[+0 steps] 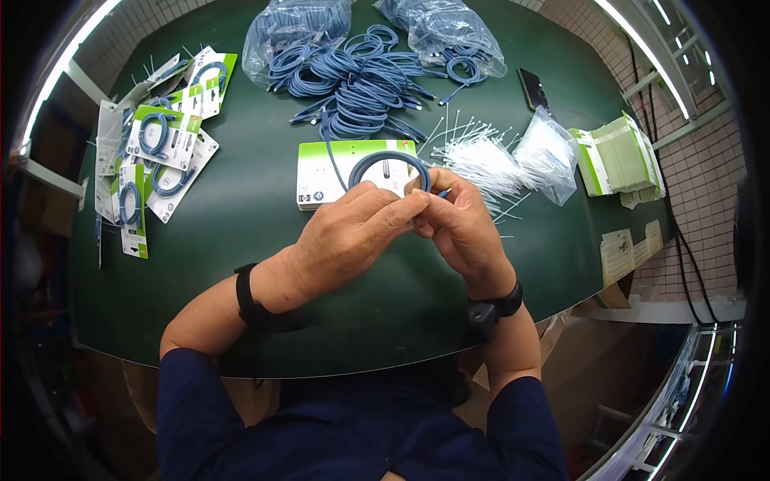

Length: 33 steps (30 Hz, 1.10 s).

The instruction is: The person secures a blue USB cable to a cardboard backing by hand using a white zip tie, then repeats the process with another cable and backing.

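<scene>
Pinching the right side of a smooth, round blue coil point(391, 155) with the left hand point(345, 228) and the right hand point(465, 226), both clamped there with fingertips together. Held over a flat green-and-white card point(317, 172) on the dark counter point(545, 240); impossible to tell if touching. Bordered on the far side by a tangled heap point(361, 100) of blue cable and crinkled clear bags point(297, 32); on the right by thin, bristling white ties point(475, 159), a filmy pouch point(549, 156) and a squared stack point(622, 156); on the left by flat, overlapping packs point(164, 128).
</scene>
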{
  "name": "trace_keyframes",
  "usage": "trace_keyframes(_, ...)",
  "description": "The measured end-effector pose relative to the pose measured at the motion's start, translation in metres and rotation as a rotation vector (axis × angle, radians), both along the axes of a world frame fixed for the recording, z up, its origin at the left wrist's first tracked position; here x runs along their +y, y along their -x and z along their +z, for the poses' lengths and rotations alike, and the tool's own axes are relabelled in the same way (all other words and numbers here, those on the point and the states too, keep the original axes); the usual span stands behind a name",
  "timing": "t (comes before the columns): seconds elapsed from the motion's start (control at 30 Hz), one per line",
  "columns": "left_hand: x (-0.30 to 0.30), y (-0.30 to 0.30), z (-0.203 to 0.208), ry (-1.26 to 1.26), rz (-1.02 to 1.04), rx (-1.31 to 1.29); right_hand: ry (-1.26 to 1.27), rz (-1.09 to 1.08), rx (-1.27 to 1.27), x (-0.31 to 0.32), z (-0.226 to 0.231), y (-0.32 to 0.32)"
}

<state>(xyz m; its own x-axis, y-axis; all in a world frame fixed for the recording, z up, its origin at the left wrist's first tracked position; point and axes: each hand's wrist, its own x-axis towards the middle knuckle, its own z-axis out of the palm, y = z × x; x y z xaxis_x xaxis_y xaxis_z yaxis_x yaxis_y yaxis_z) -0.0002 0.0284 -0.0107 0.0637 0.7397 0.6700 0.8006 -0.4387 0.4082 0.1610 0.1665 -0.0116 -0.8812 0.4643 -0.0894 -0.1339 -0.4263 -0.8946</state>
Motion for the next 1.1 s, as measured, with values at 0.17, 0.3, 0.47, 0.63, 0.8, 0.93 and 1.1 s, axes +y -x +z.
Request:
trace_keyframes(0.17, 0.005, 0.006, 0.009, -0.104, -0.104, -0.119, 0.188, 0.101, 0.081, 0.003, 0.004, -0.003)
trace_keyframes(0.3, 0.004, 0.012, 0.02, -0.105, -0.145, -0.186, -0.088, -0.034, 0.038, 0.001, 0.012, -0.003)
trace_keyframes(0.47, 0.004, 0.019, 0.022, -0.083, -0.194, -0.194, -0.621, -0.361, 0.169, -0.015, 0.03, 0.003)
trace_keyframes(0.63, 0.002, 0.022, 0.021, -0.075, -0.225, -0.06, -1.387, -0.155, 0.078, -0.013, 0.031, 0.004)
trace_keyframes(0.8, -0.001, 0.024, 0.033, -0.01, -0.194, 0.214, -1.535, -0.014, -0.151, -0.009, 0.028, 0.001)
trace_keyframes(0.93, 0.0, 0.027, 0.036, 0.03, -0.265, 0.213, -1.467, 0.011, -0.123, -0.006, 0.027, 0.0)
trace_keyframes(1.1, -0.001, 0.031, 0.031, 0.078, -0.315, 0.16, -1.096, 0.096, -0.14, -0.007, 0.041, -0.009)
